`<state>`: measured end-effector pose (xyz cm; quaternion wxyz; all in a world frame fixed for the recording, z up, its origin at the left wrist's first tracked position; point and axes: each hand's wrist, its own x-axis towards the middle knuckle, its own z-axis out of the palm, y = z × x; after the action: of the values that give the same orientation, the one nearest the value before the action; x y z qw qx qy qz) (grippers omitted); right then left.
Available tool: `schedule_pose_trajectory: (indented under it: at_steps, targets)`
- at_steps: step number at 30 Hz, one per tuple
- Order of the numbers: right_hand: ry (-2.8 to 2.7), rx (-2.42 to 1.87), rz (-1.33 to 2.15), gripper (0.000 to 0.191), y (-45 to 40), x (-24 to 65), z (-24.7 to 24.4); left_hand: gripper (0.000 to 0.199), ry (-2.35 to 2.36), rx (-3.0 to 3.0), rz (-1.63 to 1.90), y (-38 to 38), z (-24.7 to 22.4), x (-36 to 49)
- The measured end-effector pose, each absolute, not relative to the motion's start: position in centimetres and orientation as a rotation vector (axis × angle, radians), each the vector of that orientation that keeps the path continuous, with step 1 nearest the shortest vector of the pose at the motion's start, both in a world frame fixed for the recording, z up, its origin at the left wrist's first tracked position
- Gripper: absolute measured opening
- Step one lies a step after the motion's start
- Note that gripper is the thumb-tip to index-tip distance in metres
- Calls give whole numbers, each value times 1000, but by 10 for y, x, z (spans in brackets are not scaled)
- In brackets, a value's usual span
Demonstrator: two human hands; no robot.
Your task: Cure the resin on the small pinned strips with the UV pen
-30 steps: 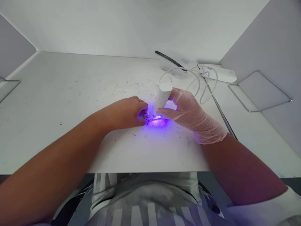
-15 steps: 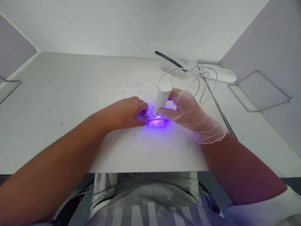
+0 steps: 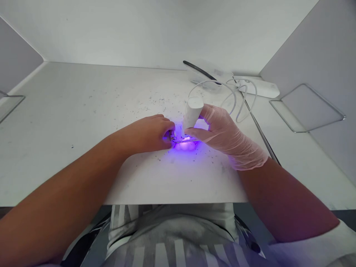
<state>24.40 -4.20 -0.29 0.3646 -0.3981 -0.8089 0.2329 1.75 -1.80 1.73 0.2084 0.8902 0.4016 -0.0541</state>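
My right hand [image 3: 218, 129], in a thin translucent glove, is closed round an upright white handheld UV lamp [image 3: 194, 111]. Violet light spills from the lamp's lower end onto a small piece with a row of rounded, tooth-like bumps [image 3: 185, 146] and a thin metal frame [image 3: 180, 140] above them. Bare and curled, my left hand [image 3: 151, 134] grips the metal frame at its left end, close beside the lamp. The fingertips of that hand are mostly hidden, and the glare blurs the piece's details.
A white cable [image 3: 213, 81] loops from the lamp toward a long white box [image 3: 263, 88] at the back right. Near it lie a black-edged file [image 3: 200, 70] and a clear plastic container [image 3: 207, 85]. Dark specks dot the white table [image 3: 69, 92]. A wire frame [image 3: 307, 107] juts from the right wall.
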Motion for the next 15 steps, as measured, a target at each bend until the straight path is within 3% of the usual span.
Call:
schedule_pose_trajectory:
  at_steps: [15]
  targets:
    - [-2081,-1034,595,14,-42,244,-1,18,1120,2465,-150,-18,16,17]
